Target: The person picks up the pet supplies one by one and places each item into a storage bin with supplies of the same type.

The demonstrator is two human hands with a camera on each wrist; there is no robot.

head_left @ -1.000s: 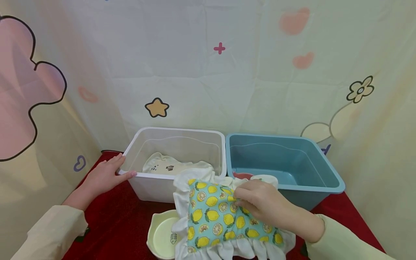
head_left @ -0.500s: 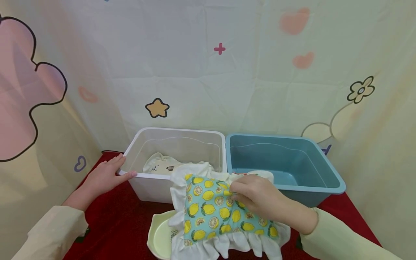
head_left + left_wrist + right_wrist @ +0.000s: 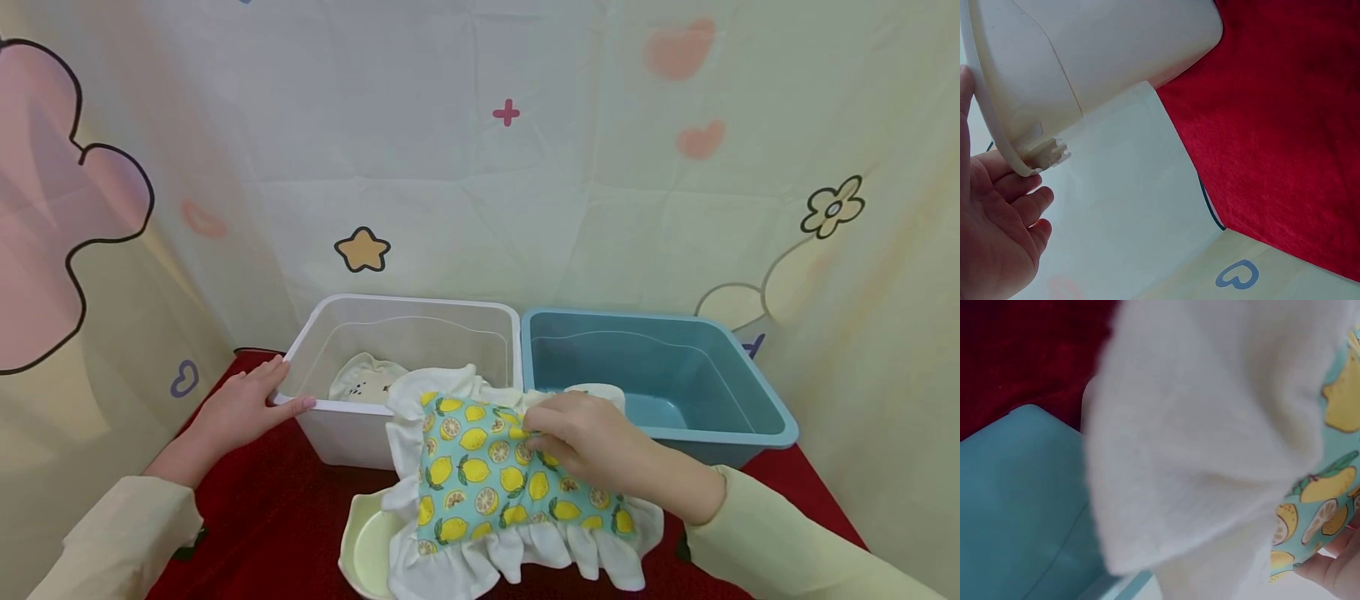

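Observation:
In the head view, my right hand pinches the face of a small lemon-print cushion with a white ruffled edge. The cushion hangs tilted in front of the two bins, its upper ruffle overlapping the white bin's front rim. Ruffle fabric fills much of the right wrist view, and part of that hand shows at the right edge. My left hand rests on the front left corner of the white bin, fingers relaxed over the rim. Inside that bin lies a cream cloth with small printed figures.
A blue bin stands against the white bin's right side, with a white round-topped thing partly visible inside. A pale, ear-cornered bowl sits on the red cloth, partly covered by the cushion. A printed curtain hangs behind.
My right hand has carried the cushion slightly up and to the left, so it covers more of the bowl and the cream cloth. The left hand stays in place.

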